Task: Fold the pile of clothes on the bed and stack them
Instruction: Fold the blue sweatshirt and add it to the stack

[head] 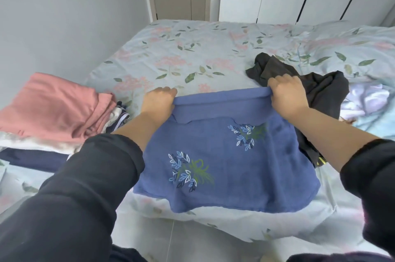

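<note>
Both hands, left hand (160, 101) and right hand (288, 94), grip the blue garment's (224, 165) far fold, fingers curled round it, squaring it before stacking.

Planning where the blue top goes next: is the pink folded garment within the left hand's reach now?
Likely yes: the pink garment lies just left of the left hand, nothing between, though that hand grips the blue top.

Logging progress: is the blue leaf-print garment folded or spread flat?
Partly folded. The blue garment lies spread on the bed, but its far edge is doubled back over it, held by the left grip and right grip.
</note>
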`<move>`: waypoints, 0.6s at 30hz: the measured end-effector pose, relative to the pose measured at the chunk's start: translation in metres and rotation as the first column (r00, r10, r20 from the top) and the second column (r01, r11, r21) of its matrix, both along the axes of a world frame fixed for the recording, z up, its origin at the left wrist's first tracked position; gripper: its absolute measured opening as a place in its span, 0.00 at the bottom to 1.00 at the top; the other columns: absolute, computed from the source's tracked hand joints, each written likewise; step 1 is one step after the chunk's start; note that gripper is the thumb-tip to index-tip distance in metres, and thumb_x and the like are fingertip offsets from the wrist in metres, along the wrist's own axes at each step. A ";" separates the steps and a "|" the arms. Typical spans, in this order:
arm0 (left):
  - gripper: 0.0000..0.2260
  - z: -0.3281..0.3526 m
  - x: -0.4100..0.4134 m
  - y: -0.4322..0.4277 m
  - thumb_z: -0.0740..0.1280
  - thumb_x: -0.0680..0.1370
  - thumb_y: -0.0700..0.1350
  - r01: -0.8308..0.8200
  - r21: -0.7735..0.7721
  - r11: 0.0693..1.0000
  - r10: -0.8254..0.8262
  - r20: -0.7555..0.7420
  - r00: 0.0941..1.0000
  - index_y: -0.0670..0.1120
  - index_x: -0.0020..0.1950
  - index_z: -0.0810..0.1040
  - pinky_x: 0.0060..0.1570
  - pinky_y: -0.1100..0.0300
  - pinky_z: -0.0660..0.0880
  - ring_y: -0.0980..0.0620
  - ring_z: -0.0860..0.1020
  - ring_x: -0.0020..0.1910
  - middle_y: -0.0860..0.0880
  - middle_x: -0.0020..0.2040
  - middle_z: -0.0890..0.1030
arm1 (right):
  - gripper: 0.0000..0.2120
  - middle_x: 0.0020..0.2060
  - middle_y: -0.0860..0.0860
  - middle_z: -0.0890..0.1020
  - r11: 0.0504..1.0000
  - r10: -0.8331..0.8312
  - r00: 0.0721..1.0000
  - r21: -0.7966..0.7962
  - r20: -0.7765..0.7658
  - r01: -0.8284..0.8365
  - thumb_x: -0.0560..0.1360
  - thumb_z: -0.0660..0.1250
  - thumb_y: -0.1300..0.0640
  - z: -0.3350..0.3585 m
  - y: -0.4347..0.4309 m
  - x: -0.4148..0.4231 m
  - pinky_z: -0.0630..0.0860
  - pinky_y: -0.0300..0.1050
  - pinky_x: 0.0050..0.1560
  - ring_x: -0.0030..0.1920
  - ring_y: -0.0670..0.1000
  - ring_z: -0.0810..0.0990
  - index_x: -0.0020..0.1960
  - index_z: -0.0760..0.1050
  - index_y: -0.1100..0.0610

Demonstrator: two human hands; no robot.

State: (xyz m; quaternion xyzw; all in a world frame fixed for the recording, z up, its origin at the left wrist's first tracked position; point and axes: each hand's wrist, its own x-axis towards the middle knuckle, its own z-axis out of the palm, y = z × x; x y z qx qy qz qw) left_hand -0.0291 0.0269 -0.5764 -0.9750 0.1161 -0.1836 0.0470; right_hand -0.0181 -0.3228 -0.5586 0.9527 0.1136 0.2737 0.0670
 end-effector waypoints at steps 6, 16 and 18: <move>0.13 -0.029 -0.067 0.008 0.74 0.56 0.29 0.342 -0.029 0.939 -0.339 0.077 0.938 0.38 0.34 0.75 0.23 0.56 0.70 0.41 0.76 0.27 0.40 0.30 0.75 | 0.06 0.30 0.60 0.74 0.955 0.295 0.952 -0.041 0.081 -0.292 0.60 0.61 0.70 -0.032 -0.012 -0.069 0.63 0.52 0.38 0.34 0.61 0.75 0.35 0.73 0.64; 0.10 -0.054 -0.128 0.012 0.75 0.58 0.31 0.542 0.106 0.833 -0.512 -0.222 0.830 0.40 0.32 0.76 0.25 0.58 0.73 0.45 0.77 0.29 0.44 0.29 0.76 | 0.11 0.34 0.54 0.76 0.908 0.193 0.866 -0.251 -0.461 -0.335 0.60 0.67 0.69 -0.068 -0.010 -0.140 0.67 0.49 0.41 0.40 0.57 0.76 0.37 0.71 0.57; 0.16 -0.050 -0.135 0.008 0.77 0.51 0.31 0.537 0.095 0.838 -0.522 -0.145 0.841 0.42 0.28 0.73 0.20 0.64 0.68 0.48 0.74 0.23 0.46 0.26 0.73 | 0.16 0.27 0.54 0.73 0.901 0.308 0.872 -0.176 -0.381 -0.396 0.49 0.70 0.73 -0.067 -0.008 -0.150 0.69 0.48 0.31 0.30 0.57 0.74 0.30 0.70 0.58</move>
